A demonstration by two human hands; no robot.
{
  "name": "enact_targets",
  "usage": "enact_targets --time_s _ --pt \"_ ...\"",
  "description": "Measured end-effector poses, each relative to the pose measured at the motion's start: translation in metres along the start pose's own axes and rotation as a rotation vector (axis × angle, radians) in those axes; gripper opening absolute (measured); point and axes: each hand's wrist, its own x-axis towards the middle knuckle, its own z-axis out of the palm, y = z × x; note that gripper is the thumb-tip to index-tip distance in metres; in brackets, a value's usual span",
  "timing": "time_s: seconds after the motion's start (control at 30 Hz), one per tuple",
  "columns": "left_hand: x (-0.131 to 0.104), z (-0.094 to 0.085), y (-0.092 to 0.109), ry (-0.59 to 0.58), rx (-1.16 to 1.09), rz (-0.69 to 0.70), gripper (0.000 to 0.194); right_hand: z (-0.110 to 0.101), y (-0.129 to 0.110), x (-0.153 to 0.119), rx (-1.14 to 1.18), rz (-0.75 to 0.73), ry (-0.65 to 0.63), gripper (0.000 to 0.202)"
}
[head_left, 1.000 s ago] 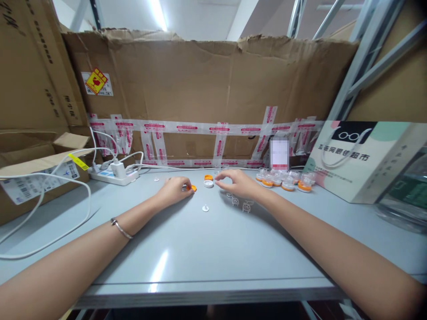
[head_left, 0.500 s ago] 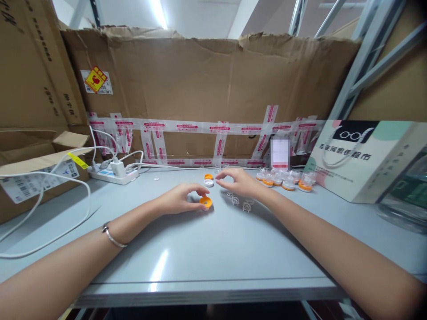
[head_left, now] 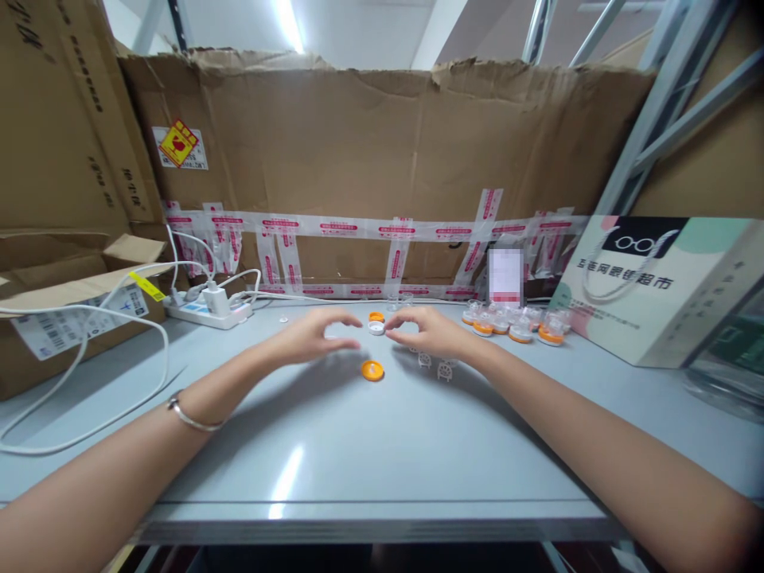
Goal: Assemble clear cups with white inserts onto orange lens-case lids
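My left hand (head_left: 322, 334) hovers above the table with thumb and fingers apart and nothing between them. Below and right of it, an orange disc (head_left: 373, 371) lies flat on the table. A white round piece (head_left: 376, 327) sits between my two hands, just in front of a smaller orange piece (head_left: 376, 317). My right hand (head_left: 426, 330) is beside the white piece, its thumb and fingertips curved with a gap between them, holding nothing. Small white wheel-like parts (head_left: 445, 370) stand near and partly under my right hand.
Clear-and-orange round items (head_left: 520, 330) cluster at the back right, before a white paper bag (head_left: 633, 294). A power strip (head_left: 208, 314) with white cables and an open carton (head_left: 77, 318) are at the left. A large cardboard sheet (head_left: 358, 159) stands behind.
My left hand has let go of the orange disc and moved up and left of it; the disc now lies flat. My right hand has moved slightly down.
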Motion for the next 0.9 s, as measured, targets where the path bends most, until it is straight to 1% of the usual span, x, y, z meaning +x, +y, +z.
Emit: enact_targets --time_s 0.03,0.07,0.13,0.17,0.2,0.23,0.3,0.37,0.47,0.67,0.8,0.9 --pt "-0.003 -0.014 -0.004 0.021 0.065 -0.068 0.032 0.0 -0.001 0.0 0.018 0.02 -0.029 0.018" --pt "-0.006 -0.028 -0.009 -0.012 0.136 -0.144 0.028 0.0 -0.003 -0.001 0.038 0.035 -0.07 0.018" --pt "-0.015 -0.053 -0.02 -0.199 0.275 -0.274 0.019 0.001 -0.006 -0.002 0.072 0.047 -0.167 0.022" --pt "-0.019 -0.062 -0.025 -0.301 0.337 -0.339 0.016 0.002 -0.008 -0.002 0.082 0.049 -0.213 0.026" --pt "-0.023 -0.069 -0.029 -0.388 0.384 -0.415 0.015 0.002 -0.009 -0.003 0.086 0.051 -0.253 0.032" --pt "-0.026 -0.073 -0.032 -0.446 0.416 -0.464 0.015 0.003 -0.011 -0.003 0.085 0.055 -0.285 0.038" --pt "-0.03 -0.076 -0.035 -0.544 0.463 -0.529 0.019 0.004 -0.012 -0.004 0.078 0.068 -0.333 0.048" --pt "-0.03 -0.074 -0.036 -0.594 0.501 -0.567 0.023 0.006 -0.011 -0.004 0.074 0.072 -0.369 0.051" --pt "-0.03 -0.07 -0.043 -0.607 0.519 -0.615 0.024 0.009 -0.008 -0.004 0.077 0.075 -0.396 0.052" --pt "-0.029 -0.064 -0.061 -0.622 0.469 -0.662 0.025 0.014 -0.005 -0.003 0.072 0.077 -0.387 0.049" --pt "-0.028 -0.062 -0.065 -0.63 0.446 -0.673 0.021 0.018 -0.005 -0.002 0.073 0.058 -0.378 0.045" --pt "-0.027 -0.06 -0.066 -0.631 0.431 -0.67 0.014 0.02 -0.004 -0.002 0.084 0.045 -0.374 0.044"
